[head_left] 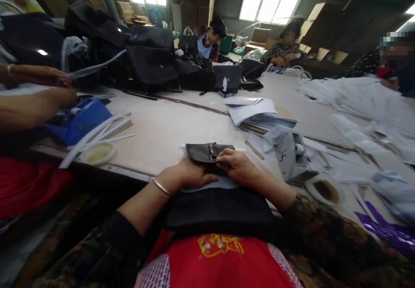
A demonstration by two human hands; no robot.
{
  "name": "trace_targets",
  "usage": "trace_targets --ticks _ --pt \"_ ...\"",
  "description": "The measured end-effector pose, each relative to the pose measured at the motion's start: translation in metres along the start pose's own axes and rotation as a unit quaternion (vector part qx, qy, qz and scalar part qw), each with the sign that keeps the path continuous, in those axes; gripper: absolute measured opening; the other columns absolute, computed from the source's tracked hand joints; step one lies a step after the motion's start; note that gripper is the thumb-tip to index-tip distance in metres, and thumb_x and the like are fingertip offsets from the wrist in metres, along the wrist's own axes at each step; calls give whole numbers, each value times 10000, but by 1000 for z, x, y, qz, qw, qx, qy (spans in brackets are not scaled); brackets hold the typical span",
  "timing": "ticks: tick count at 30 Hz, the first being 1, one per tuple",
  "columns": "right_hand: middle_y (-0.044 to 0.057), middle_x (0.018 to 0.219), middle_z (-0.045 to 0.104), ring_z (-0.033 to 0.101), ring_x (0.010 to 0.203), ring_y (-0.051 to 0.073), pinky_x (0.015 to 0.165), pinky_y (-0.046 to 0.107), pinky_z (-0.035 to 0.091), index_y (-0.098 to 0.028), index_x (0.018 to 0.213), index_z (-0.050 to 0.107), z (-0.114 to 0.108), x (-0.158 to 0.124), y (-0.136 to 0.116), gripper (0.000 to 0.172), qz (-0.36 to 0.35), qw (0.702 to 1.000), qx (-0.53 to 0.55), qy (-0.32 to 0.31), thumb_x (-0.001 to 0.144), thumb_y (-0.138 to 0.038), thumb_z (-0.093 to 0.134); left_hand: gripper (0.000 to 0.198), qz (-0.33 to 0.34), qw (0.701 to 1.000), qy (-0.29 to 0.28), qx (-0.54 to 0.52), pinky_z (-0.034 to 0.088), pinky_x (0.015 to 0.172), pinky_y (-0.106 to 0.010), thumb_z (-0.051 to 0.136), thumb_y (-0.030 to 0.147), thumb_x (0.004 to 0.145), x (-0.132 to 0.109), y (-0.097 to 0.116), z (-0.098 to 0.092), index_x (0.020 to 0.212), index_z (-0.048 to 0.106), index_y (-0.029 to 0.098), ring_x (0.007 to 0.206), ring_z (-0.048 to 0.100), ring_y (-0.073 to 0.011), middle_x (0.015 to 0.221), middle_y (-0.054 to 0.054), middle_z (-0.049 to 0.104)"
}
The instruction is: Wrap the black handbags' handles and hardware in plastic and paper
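Note:
A black leather bag (220, 210) lies across my lap and the near edge of the pale worktable (168, 128). Its folded black flap with a metal buckle (207, 152) rests on the table in front of me. My left hand (189, 173), a silver bangle on its wrist, presses down on the bag just left of the flap, fingers curled. My right hand (235, 164) lies on the flap, fingers closed over its lower edge near the buckle. A grey lining sheet (210, 185) shows under both hands.
A co-worker's arms (35, 106) handle blue material (81, 121) and white strips at the left, by a shallow glue dish (99, 153). Finished black bags (149, 59) pile at the back. A paper stack (256, 113), an iron (292, 156) and a cup (324, 188) sit right.

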State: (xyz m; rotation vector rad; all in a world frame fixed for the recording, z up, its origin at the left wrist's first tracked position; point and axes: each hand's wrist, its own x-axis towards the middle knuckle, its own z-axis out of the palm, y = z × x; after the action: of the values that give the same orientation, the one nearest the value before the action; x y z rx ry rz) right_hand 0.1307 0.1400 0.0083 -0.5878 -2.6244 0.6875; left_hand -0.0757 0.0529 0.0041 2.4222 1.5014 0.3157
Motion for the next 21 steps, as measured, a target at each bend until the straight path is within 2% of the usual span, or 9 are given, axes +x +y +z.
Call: trace_targets --ticks 4,7,10,13,15,17,21 --pt "89 1001 666 632 876 186 812 303 515 -187 987 757 0 -4 -6 200 -24 996 -59 -62 947 -253 572 554 -17 1000 -11 -18 261 1182 -477 598 495 895 -32 19 -15 1365 577 203 1353 473 -333 1427 -133 573" --pt "95 1040 662 621 931 196 857 313 498 -193 1027 748 0 -6 -8 240 -53 990 -93 -91 975 -280 531 448 -5 997 -44 -65 270 1177 -464 526 491 951 -58 40 -28 1303 629 235 1320 520 -284 1380 -100 621" --pt "101 1125 656 625 985 202 885 310 493 -203 1095 735 -4 -6 -8 252 -68 988 -96 -104 979 -277 524 556 -2 991 -73 -109 261 1192 -465 473 570 954 -76 61 -36 1366 578 211 1376 470 -282 1464 -122 544" --pt "86 1147 667 648 971 191 874 300 505 -225 1189 711 -13 -2 -2 283 -56 992 -54 -98 976 -292 537 775 -13 989 -97 -113 303 1181 -469 567 681 846 -84 76 -39 1413 526 154 1391 446 -329 1506 -180 479" --pt "72 1118 680 659 953 183 864 296 511 -241 1233 697 -18 1 4 306 -51 993 -21 -102 969 -288 550 756 -20 990 -95 -103 338 1168 -452 658 601 815 -85 82 -38 1418 518 168 1385 452 -333 1517 -167 469" --pt "68 1084 684 661 948 184 861 302 515 -245 1224 708 -22 3 11 306 -55 992 -9 -115 954 -274 568 649 -26 991 -86 -96 376 1151 -418 686 436 825 -87 87 -36 1404 528 188 1363 483 -312 1508 -141 487" --pt "82 1080 671 648 971 194 900 331 518 -228 1169 737 -21 3 18 280 -61 988 -9 -138 929 -244 592 550 -39 990 -79 -106 415 1136 -348 588 215 867 -91 91 -26 1410 510 185 1335 519 -254 1479 -123 522"
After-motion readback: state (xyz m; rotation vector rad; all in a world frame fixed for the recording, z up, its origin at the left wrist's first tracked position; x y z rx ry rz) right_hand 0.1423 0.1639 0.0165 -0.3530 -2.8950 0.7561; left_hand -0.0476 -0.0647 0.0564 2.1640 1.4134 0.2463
